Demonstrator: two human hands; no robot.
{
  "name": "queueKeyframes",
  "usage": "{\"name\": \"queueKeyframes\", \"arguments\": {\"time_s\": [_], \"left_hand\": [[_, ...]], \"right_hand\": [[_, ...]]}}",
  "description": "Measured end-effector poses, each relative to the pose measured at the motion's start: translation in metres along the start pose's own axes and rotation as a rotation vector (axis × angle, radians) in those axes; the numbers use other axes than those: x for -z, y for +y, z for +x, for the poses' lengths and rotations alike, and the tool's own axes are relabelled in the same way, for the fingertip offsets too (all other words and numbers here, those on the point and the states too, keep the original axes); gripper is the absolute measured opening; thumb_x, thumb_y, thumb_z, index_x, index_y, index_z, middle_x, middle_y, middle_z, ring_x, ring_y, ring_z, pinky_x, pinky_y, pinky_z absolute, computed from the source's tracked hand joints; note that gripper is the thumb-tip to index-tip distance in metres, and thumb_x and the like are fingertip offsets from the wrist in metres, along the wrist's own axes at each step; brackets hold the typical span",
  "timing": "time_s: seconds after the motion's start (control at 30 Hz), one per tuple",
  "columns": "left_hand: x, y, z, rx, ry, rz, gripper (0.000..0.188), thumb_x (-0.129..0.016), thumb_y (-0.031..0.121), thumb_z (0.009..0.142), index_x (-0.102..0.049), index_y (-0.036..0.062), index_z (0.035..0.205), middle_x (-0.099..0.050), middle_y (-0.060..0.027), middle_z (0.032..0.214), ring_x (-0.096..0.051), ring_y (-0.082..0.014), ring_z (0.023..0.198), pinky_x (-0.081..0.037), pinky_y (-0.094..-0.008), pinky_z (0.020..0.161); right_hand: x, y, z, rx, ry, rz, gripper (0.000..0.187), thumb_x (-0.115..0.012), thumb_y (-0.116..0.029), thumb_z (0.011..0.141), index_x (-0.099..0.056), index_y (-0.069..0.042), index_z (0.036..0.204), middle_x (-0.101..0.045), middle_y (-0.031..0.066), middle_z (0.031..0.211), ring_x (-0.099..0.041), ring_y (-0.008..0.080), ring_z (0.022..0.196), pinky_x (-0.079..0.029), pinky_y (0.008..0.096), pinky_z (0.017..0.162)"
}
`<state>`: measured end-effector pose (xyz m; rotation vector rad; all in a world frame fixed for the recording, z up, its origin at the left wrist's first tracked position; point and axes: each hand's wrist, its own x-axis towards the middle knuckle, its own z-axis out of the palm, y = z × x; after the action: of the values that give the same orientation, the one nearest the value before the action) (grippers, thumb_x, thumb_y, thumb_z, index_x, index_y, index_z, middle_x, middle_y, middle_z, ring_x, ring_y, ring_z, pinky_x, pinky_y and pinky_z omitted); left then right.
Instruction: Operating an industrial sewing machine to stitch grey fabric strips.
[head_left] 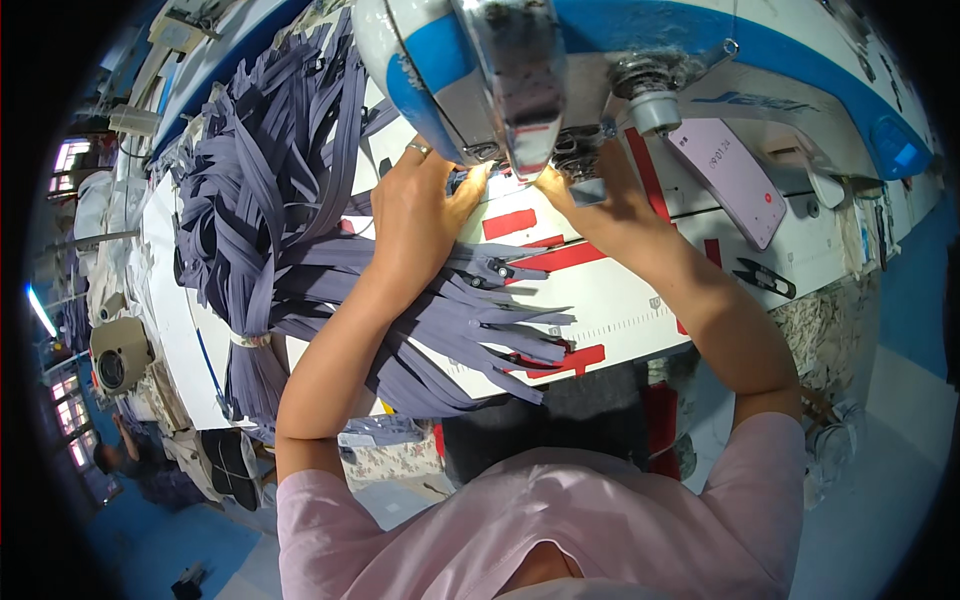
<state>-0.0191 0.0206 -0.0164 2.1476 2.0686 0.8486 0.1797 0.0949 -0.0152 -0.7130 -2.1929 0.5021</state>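
Both hands at the machine (650,35); strips (245,190) heaped to the left, more fanned across the table (610,325).
Strips are slate grey-blue, long, flat, narrow, with a line along the middle; heap is tangled and looped, one bunch cinched by a pale band (250,341); loose ends splay rightward past the left forearm, some cut to points, small dark fittings (490,272) near a few; left hand (415,205) has fingers bent, thumb near index, by a scrap of dark cloth (457,182), can't tell if gripped; right hand (615,208) curls under the machine head, fingers part hidden, opening and hold can't be told.
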Motion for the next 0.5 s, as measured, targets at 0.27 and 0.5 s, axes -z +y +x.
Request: {"name": "queueKeyframes", "arguments": {"time_s": [0.27,0.5], "left_hand": [[0.016,0.003,0.005,0.107,-0.090,-0.079,0.014,-0.073,0.011,0.088,-0.066,0.0026,0.097,-0.065,-0.0136,0.097,-0.065,-0.0339,0.077,-0.051,-0.0441,0.067],[0.037,-0.021,0.021,-0.051,0.263,0.245,0.019,-0.074,0.006,0.085,-0.068,0.0078,0.103,-0.066,-0.0136,0.100,-0.067,-0.0351,0.084,-0.053,-0.0433,0.071]], "right_hand": [[0.011,0.005,0.007,-0.008,-0.105,0.224,0.015,-0.065,-0.012,0.083,-0.068,-0.001,0.094,-0.064,0.0196,0.093,-0.059,0.0379,0.099,-0.045,0.0468,0.091],[0.024,-0.005,0.001,-0.334,-0.430,0.299,0.025,-0.069,-0.028,0.095,-0.065,-0.004,0.101,-0.057,0.0125,0.090,-0.057,0.0292,0.091,-0.048,0.0427,0.081]]}}
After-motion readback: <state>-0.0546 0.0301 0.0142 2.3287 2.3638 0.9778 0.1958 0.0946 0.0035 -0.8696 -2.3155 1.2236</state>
